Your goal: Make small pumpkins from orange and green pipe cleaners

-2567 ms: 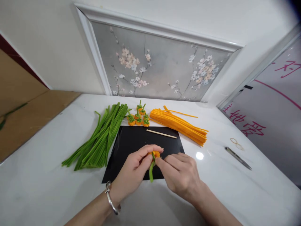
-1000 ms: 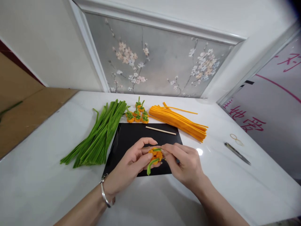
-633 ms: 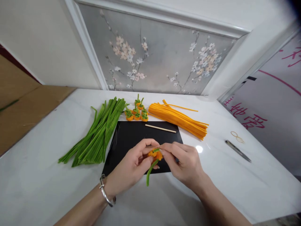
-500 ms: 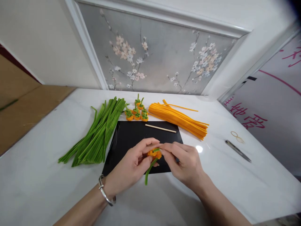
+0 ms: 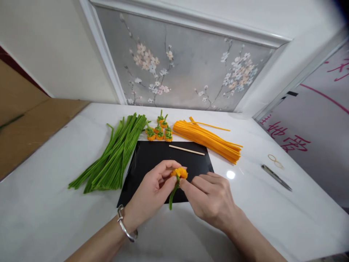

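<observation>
Between thumb and fingers, my left hand (image 5: 160,183) grips a small orange pipe-cleaner pumpkin (image 5: 181,172) over the black mat. A green pipe cleaner (image 5: 171,200) runs from the pumpkin's underside and its free end hangs toward me. My right hand (image 5: 208,193) is closed, its thumb and forefinger pinching the green pipe cleaner just below the orange piece. The fingertips partly hide where green meets orange. Behind the mat stand several finished-looking orange pumpkins with curled green tops (image 5: 159,133).
A bundle of green pipe cleaners (image 5: 114,156) lies left of the black mat (image 5: 152,154), an orange bundle (image 5: 207,140) behind it to the right. A thin wooden stick (image 5: 187,150) rests on the mat. Tweezers (image 5: 276,177) and clear rings (image 5: 275,161) lie at right.
The orange pumpkin has been turned in my left hand. My right hand has moved from its top side down to the green pipe cleaner, fingers curling in more.
</observation>
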Available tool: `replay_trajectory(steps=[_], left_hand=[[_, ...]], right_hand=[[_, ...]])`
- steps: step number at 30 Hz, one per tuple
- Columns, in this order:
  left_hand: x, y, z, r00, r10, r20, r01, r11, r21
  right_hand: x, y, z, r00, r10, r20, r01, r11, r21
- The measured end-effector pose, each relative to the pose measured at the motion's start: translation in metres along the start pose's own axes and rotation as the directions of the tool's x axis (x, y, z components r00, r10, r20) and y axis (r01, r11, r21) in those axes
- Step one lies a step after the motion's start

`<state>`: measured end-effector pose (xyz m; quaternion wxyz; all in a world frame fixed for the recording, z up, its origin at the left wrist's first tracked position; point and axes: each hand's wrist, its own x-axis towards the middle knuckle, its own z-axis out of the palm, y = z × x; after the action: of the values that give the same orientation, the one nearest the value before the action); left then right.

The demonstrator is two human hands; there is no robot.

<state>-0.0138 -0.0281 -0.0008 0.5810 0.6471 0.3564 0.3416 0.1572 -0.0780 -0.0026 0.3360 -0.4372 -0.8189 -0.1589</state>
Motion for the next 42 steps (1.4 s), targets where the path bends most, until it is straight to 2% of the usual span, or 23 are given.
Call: replay_trajectory(steps=[4, 9, 11, 14, 17, 19, 22, 24, 26, 29, 34, 38, 42], left_hand=[[-0.0005, -0.0010, 0.0003, 0.997, 0.006, -0.079, -0.002, 0.998, 0.058], [-0.0001, -0.0016, 0.0004, 0.999, 0.025, -0.045, -0.021, 0.997, 0.077], [-0.0002, -0.0015, 0.0003, 0.999, 0.037, -0.038, -0.034, 0.996, 0.080], [-0.0008, -0.0013, 0.0004, 0.998, 0.053, -0.040, -0.050, 0.996, 0.071], [-0.0013, -0.0013, 0.0013, 0.995, 0.071, -0.075, -0.066, 0.995, 0.069], [-0.0016, -0.0014, 0.0021, 0.992, 0.075, -0.104, -0.068, 0.995, 0.069], [-0.0025, -0.0007, 0.0030, 0.985, 0.068, -0.156, -0.059, 0.996, 0.064], [-0.0032, 0.0011, 0.0029, 0.985, 0.050, -0.165, -0.044, 0.998, 0.043], [-0.0034, 0.0039, 0.0022, 0.990, 0.016, -0.138, -0.018, 1.000, -0.014], [-0.0017, 0.0075, 0.0012, 0.994, -0.036, -0.103, 0.026, 0.995, -0.095], [0.0017, 0.0064, 0.0026, 0.984, -0.144, -0.109, 0.127, 0.981, -0.148], [0.0003, 0.0035, 0.0045, 0.973, -0.198, -0.118, 0.167, 0.958, -0.233], [-0.0012, 0.0032, 0.0033, 0.968, -0.241, -0.068, 0.205, 0.920, -0.334]], right_hand=[[0.0013, 0.0032, -0.0017, 0.997, 0.071, -0.015, -0.071, 0.997, 0.038], [0.0010, 0.0052, 0.0014, 0.991, 0.130, 0.019, -0.131, 0.976, 0.174], [0.0004, 0.0060, 0.0021, 0.979, 0.199, 0.040, -0.202, 0.938, 0.281], [0.0001, 0.0066, 0.0022, 0.944, 0.321, 0.077, -0.321, 0.839, 0.440], [0.0003, 0.0054, 0.0029, 0.918, 0.384, 0.093, -0.379, 0.787, 0.487], [0.0000, 0.0034, 0.0041, 0.934, 0.350, 0.071, -0.346, 0.838, 0.422], [-0.0005, 0.0000, 0.0054, 0.981, 0.196, -0.003, -0.192, 0.960, 0.204], [-0.0005, -0.0013, 0.0054, 0.995, 0.097, -0.017, -0.095, 0.993, 0.069], [-0.0001, -0.0012, 0.0050, 0.999, 0.047, 0.004, -0.047, 0.999, -0.005], [0.0002, 0.0006, 0.0045, 0.999, 0.040, 0.026, -0.039, 0.999, -0.034], [-0.0035, 0.0032, 0.0062, 1.000, 0.004, 0.029, -0.004, 1.000, -0.024], [-0.0070, 0.0038, 0.0064, 0.999, -0.050, 0.005, 0.050, 0.998, -0.046], [-0.0047, 0.0055, 0.0028, 0.999, -0.038, -0.027, 0.037, 0.999, -0.029]])
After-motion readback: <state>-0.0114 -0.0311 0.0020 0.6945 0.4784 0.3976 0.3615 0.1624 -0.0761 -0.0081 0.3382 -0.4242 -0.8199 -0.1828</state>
